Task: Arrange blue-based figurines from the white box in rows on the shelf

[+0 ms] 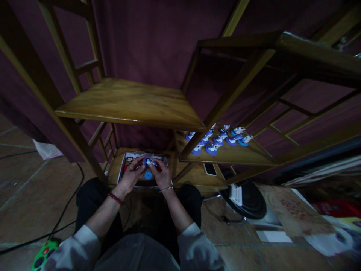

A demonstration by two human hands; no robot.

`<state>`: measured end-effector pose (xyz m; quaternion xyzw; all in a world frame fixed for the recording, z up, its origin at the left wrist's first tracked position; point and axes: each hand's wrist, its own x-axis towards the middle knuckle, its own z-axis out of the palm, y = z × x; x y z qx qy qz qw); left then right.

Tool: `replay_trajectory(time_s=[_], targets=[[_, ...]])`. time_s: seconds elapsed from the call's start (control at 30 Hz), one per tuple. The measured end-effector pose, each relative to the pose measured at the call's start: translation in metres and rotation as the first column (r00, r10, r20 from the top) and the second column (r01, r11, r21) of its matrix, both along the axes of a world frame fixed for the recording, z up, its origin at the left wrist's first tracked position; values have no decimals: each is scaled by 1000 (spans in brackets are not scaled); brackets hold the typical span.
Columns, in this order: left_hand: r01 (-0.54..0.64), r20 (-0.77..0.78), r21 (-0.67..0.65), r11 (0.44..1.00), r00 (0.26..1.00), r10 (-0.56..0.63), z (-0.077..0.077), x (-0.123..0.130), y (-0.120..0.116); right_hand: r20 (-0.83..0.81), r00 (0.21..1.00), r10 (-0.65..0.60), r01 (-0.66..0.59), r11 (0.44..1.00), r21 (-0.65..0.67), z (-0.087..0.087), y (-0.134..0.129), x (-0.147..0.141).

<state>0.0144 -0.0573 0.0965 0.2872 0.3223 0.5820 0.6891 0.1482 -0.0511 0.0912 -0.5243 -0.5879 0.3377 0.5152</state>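
Note:
Between my two hands, above a shallow white-edged box (pixel 123 165), is a small blue, white and purple figurine (pixel 150 162). My left hand (pixel 132 176) has its fingers closed on the figurine's left side. From the right, my right hand (pixel 161 175) grips the same figurine. Inside the box, a round blue disc (pixel 148 175) lies below the hands, and a small dark-and-red item (pixel 130 159) shows at the back left. Several similar figurines (pixel 212 148) stand on the wooden shelf to the right.
A wooden shelf board (pixel 132 101) juts out above the hands, with posts at both sides. A phone (pixel 210 169) lies on the lower board. A black round stool (pixel 248 199) stands at right. Cables and a green object (pixel 45 254) are on the floor at left.

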Motion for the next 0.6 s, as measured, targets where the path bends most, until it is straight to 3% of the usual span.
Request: replay_trajectory(time_s=[0.17,0.33,0.6], targets=[[-7,42,-15,1000,999,7,3,0,-1,2,1000,-8,8,999,-47,0,3,2],[-45,70,-83,996,996,51,3,1,1,31,995,93,-90,992,-86,1,2,5],[-50,103,-99,994,993,60,2,-1,2,40,985,170,-168,985,-48,6,-1,6]])
